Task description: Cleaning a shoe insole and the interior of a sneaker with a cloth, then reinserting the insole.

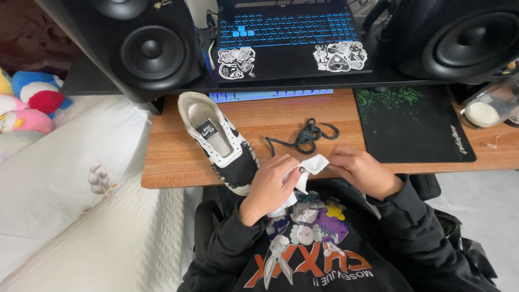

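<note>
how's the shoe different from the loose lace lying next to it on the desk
The black and white low-top sneaker is bulky and stiff, its toe hanging over the wooden desk edge; the dark loose shoelace is thin, limp and bunched in a tangle, fully on the desk. The sneaker's eyelets are empty. The left hand sits close beside the sneaker, holding a white cloth; the lace lies untouched. Both rest on the desk.

White cloth (303,173) partly hidden under left hand (273,186); right speaker (465,38) cut off.
</note>
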